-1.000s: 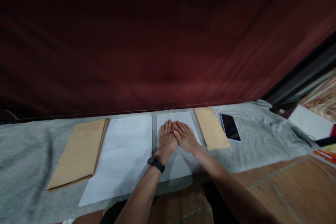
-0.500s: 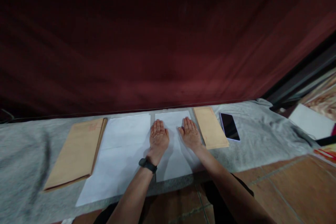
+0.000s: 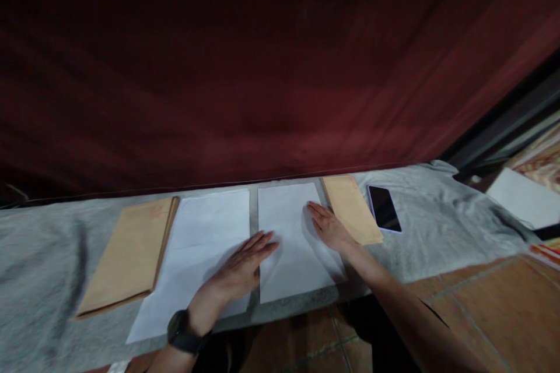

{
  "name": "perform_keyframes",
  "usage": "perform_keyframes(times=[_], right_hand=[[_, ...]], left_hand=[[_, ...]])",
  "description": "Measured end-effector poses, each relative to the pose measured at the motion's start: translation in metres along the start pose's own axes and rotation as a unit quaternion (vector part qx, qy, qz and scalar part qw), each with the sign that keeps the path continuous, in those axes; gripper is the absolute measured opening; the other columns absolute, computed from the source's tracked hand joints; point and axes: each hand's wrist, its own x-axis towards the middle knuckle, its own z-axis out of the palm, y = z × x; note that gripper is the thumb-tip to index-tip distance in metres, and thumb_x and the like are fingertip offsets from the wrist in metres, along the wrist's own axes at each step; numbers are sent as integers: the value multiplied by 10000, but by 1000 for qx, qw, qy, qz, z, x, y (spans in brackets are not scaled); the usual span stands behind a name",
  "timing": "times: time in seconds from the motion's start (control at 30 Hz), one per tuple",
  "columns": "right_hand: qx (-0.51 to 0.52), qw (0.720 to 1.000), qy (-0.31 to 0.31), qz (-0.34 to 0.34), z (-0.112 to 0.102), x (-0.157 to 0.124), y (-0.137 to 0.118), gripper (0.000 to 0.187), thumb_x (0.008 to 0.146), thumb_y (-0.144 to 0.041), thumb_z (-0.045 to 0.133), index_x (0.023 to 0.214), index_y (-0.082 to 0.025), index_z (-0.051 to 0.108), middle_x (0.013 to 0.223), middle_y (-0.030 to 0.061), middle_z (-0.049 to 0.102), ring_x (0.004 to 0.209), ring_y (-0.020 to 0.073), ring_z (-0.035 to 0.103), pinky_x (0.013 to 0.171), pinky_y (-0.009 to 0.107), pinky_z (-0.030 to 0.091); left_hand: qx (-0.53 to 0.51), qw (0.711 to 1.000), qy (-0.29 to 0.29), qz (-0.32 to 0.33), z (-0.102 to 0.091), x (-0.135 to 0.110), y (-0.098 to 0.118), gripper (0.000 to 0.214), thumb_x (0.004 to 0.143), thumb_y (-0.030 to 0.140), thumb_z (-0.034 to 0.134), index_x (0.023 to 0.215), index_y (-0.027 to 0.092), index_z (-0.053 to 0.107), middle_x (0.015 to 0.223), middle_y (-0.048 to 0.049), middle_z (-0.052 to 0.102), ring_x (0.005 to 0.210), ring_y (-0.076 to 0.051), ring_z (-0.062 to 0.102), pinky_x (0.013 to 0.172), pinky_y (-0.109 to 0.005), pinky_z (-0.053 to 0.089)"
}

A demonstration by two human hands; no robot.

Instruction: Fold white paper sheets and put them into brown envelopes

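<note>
Two white stacks or sheets of paper lie side by side on a grey cloth. My left hand (image 3: 245, 262), with a dark watch (image 3: 187, 332) on its wrist, is over the gap between them, fingers stretched out toward the right sheet of paper (image 3: 289, 268). Under its wrist side lies the left sheet of paper (image 3: 214, 215). My right hand (image 3: 329, 227) is at the right sheet's right edge, fingers extended and pointing left. Neither hand holds anything; whether the palms touch the paper I cannot tell.
A thick pile of brown envelopes (image 3: 129, 256) lies left of the paper, and smaller brown envelopes (image 3: 352, 210) lie on the right. Beside these is a phone (image 3: 385, 208). Everything rests on the grey cloth (image 3: 441, 221). A dark red curtain (image 3: 280, 99) hangs behind; tiled floor (image 3: 494, 309) shows in front.
My left hand has come back toward me and turned its fingers rightward. My right hand has shifted slightly right and nearer, its fingers now angled left. The papers look unmoved.
</note>
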Motion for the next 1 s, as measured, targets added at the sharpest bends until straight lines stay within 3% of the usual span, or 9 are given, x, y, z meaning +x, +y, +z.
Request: perform_keyframes(times=[0.13,0.2,0.33,0.53,0.67,0.77,0.9,1.0], right_hand=[[32,999,-37,-19,-13,-6,2,564,921,-65,362,1472,-100,476,1536,133,466,1437,217,413,1207,419,360],[36,998,-47,-30,-17,-8,2,602,886,-27,362,1476,-87,466,1541,144,455,1444,220,402,1214,421,349],[51,997,-44,-34,-20,-10,4,628,872,-19,372,1485,-121,461,1551,123,447,1439,213,411,1209,416,358],[68,997,-32,-33,-23,-16,5,601,888,-32,402,1472,-148,486,1538,113,468,1418,216,443,1201,418,367],[82,996,-29,-27,-27,-19,6,559,918,-61,414,1459,-164,507,1523,97,491,1395,205,474,1193,401,377],[99,995,-29,-17,-30,-20,5,516,945,-101,422,1445,-169,526,1513,87,506,1376,204,497,1185,391,388],[137,990,-20,0,-34,-23,5,493,942,-105,423,1401,-197,580,1480,70,546,1345,203,532,1174,400,398],[201,979,-27,17,-40,-26,7,494,907,-83,433,1334,-215,644,1415,67,609,1315,216,560,1157,419,406]], left_hand=[[-75,991,-111,-2,-15,-2,16,972,603,18,569,1504,346,411,1659,37,217,1545,-237,135,1245,-464,226],[-94,987,-127,-4,-16,-5,25,983,601,46,611,1511,349,397,1674,24,167,1551,-271,88,1252,-511,167],[-98,991,-89,15,-5,-15,30,926,667,47,589,1510,374,390,1673,31,182,1550,-261,116,1259,-535,106],[-104,991,-70,49,0,-26,25,918,688,143,698,1515,373,373,1668,10,209,1544,-286,142,1248,-557,157],[-101,992,-36,59,-3,-24,26,757,753,78,614,1440,371,490,1599,25,382,1492,-218,321,1248,-496,224],[-98,993,-15,58,-6,-20,28,590,798,48,551,1306,339,630,1502,22,527,1402,-185,468,1234,-426,284],[-144,989,28,34,-16,-13,33,280,932,188,504,1006,275,759,1268,-19,712,1226,-213,625,1175,-437,363],[-253,963,86,-24,-25,-9,32,270,962,331,491,1006,245,743,1055,-27,770,1014,-205,693,943,-333,520]])
